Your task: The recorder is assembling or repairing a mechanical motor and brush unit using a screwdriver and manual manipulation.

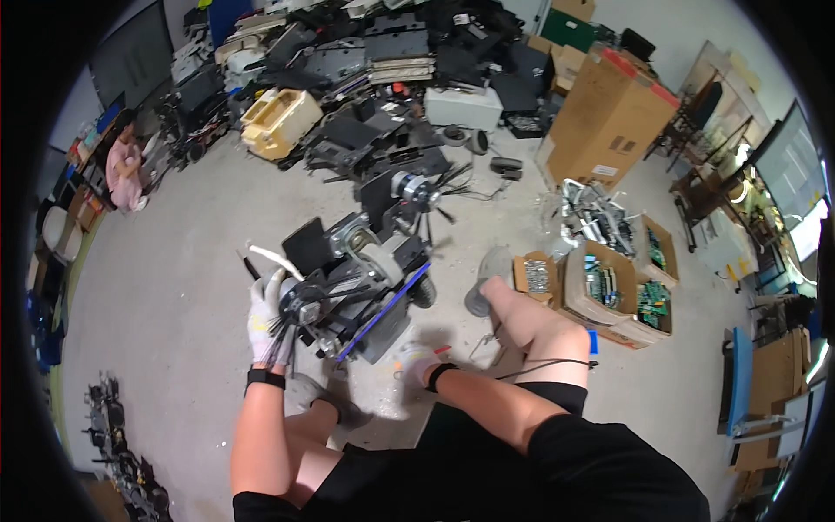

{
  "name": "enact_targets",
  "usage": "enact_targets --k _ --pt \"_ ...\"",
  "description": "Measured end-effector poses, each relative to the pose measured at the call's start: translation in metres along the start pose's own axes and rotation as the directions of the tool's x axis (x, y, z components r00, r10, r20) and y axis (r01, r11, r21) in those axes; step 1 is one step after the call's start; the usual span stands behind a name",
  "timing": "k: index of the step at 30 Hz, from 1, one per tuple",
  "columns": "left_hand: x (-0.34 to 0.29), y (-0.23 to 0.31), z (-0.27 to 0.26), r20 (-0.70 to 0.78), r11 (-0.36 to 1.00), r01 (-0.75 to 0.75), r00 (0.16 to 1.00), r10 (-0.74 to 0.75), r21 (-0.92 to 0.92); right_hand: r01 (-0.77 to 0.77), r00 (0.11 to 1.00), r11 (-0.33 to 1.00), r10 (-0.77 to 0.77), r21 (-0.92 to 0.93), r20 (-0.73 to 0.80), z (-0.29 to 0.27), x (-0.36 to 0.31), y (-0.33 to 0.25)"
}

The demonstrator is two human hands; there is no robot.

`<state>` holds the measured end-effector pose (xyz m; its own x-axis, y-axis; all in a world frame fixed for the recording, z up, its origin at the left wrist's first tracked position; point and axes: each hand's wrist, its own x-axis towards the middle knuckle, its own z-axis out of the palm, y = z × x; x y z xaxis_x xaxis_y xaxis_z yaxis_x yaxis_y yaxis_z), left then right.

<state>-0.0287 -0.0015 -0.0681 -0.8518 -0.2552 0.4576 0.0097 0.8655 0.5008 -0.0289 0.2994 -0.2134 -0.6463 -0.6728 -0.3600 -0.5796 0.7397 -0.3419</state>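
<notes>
On the floor before me lies a partly dismantled wheeled machine [357, 287], with black panels, a blue edge strip and loose cables. My left hand [263, 320], in a pale glove, grips the near left side of a round metal motor [302, 302] on this machine. Dark wires hang beside the palm. Farther back, a second silver motor [412, 187] sticks out of the frame. Low over the floor, right of the machine, my gloved right hand [417, 364] is closed. A slim red piece [442, 350] shows at its edge; what the fingers hold is mostly hidden.
Right of my leg stand a box of small metal parts [536, 275] and a carton of circuit boards [574, 291]. Beyond are a tall carton [609, 113] and a heap of dark scrap [391, 52]. A person in pink [124, 170] crouches at the far left.
</notes>
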Motion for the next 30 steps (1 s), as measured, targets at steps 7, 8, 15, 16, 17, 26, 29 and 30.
enact_targets --k 7,8,15,16,17,26,29,30 --pt "-0.003 0.016 -0.013 0.001 0.999 -0.040 0.999 0.040 0.021 -0.416 0.897 -0.414 -0.335 0.810 0.289 -0.107 -0.029 -0.103" --pt "-0.003 0.012 -0.011 0.004 0.998 -0.042 0.999 0.042 0.036 -0.409 0.888 -0.500 -0.410 0.763 0.208 -0.114 -0.031 -0.113" --pt "-0.004 0.025 -0.018 0.080 0.986 -0.028 0.997 0.015 0.163 -0.496 0.866 -0.627 -0.306 0.601 0.395 -0.132 -0.030 -0.128" --pt "-0.004 0.026 -0.021 0.076 0.987 -0.022 0.997 0.011 0.156 -0.495 0.867 -0.624 -0.306 0.605 0.393 -0.129 -0.027 -0.129" --pt "-0.003 0.028 -0.022 0.072 0.988 -0.022 0.997 0.011 0.156 -0.460 0.887 -0.658 -0.311 0.596 0.341 -0.122 -0.022 -0.127" --pt "-0.003 0.026 -0.023 0.026 0.994 -0.028 0.999 0.026 0.105 -0.359 0.931 -0.693 -0.216 0.625 0.296 -0.128 -0.022 -0.136" --pt "-0.001 0.036 -0.025 0.047 0.993 -0.022 0.999 0.017 0.117 -0.291 0.955 -0.535 -0.109 0.793 0.276 -0.127 -0.020 -0.127" --pt "-0.002 0.037 -0.026 0.069 0.989 -0.004 0.998 -0.006 0.146 -0.289 0.956 -0.529 -0.108 0.798 0.274 -0.127 -0.020 -0.128"
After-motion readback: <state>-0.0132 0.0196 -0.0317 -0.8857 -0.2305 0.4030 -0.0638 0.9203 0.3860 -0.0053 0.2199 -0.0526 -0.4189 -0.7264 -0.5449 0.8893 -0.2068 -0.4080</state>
